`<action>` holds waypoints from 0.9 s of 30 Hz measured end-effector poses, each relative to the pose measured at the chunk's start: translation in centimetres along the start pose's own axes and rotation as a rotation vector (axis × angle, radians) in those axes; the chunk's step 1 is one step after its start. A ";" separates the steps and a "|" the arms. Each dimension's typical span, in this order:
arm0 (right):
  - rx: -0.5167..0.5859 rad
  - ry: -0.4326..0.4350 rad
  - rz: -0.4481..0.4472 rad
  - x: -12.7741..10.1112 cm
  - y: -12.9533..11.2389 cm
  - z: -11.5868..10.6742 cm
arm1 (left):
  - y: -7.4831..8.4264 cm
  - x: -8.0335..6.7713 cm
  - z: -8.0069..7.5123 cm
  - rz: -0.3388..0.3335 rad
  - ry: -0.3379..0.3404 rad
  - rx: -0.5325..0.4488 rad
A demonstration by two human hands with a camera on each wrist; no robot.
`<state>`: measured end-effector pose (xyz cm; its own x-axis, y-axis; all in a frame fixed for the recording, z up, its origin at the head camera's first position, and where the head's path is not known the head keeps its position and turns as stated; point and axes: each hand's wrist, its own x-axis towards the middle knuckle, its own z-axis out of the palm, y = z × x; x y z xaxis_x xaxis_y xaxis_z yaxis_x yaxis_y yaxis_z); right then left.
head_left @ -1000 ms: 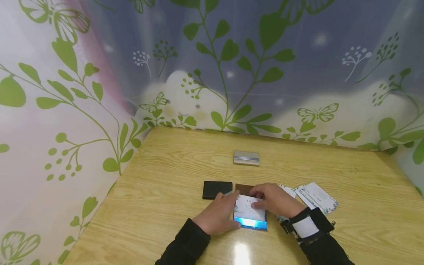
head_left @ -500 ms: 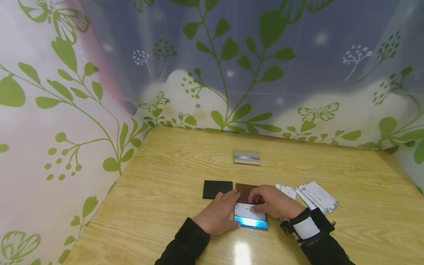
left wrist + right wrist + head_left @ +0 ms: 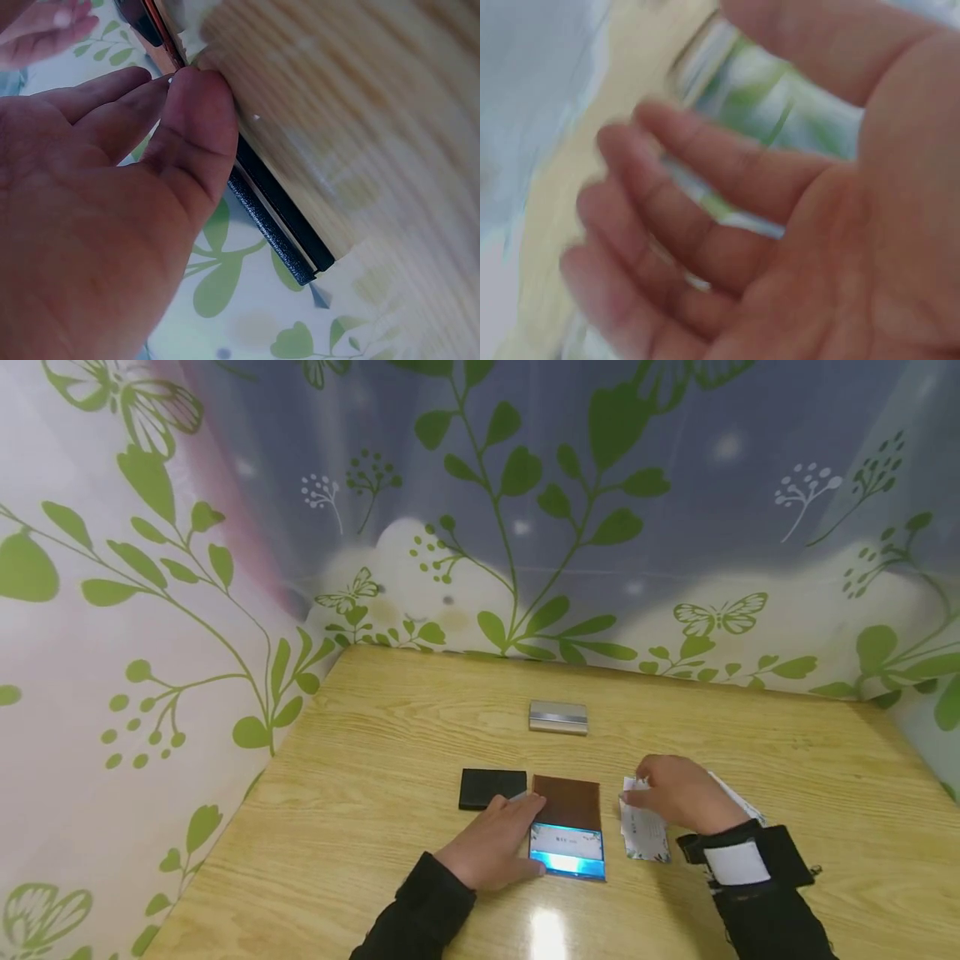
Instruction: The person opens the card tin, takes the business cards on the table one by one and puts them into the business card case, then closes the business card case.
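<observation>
One wide table of pale yellow wood (image 3: 375, 752) carried everything, with curtains printed in green leaves and butterflies (image 3: 525, 510) hanging behind and beside it. The left hand (image 3: 495, 843) lay flat with straight fingers against the left edge of an open brown leather card case with a shiny blue lower part (image 3: 567, 827), where one white card rested. The left wrist view showed the thumb pressing on that edge. The right hand (image 3: 678, 795) was over a loose spread of white cards with green leaf print (image 3: 647, 837), just right of the case; its fingers were bent on the top card, but I cannot tell if they gripped it. A flat black rectangular case (image 3: 491, 788) lay just left of the brown one. A small silver metal card box (image 3: 558, 717) stood well apart, further back.
</observation>
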<state>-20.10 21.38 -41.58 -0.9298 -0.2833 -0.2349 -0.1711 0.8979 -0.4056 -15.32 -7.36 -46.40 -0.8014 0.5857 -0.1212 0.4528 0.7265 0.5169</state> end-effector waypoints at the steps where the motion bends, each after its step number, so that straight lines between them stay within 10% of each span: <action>1: -0.028 0.018 0.049 -0.2 0.8 -0.5 | 0.0 0.0 0.0 0.001 0.002 -0.001; 8: -0.030 -0.002 0.228 -0.6 5.3 -1.2 | 0.1 -0.1 -0.1 -0.004 0.000 0.001; 27: -0.009 0.018 0.194 -0.3 3.9 -0.2 | 0.1 0.0 -0.1 -0.003 -0.013 -0.027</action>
<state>-20.58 25.06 -42.95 -0.9514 -0.0988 -0.2918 0.0087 0.9382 -0.3460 -15.30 -7.32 -46.29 -0.7975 0.5883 -0.1339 0.4394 0.7184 0.5394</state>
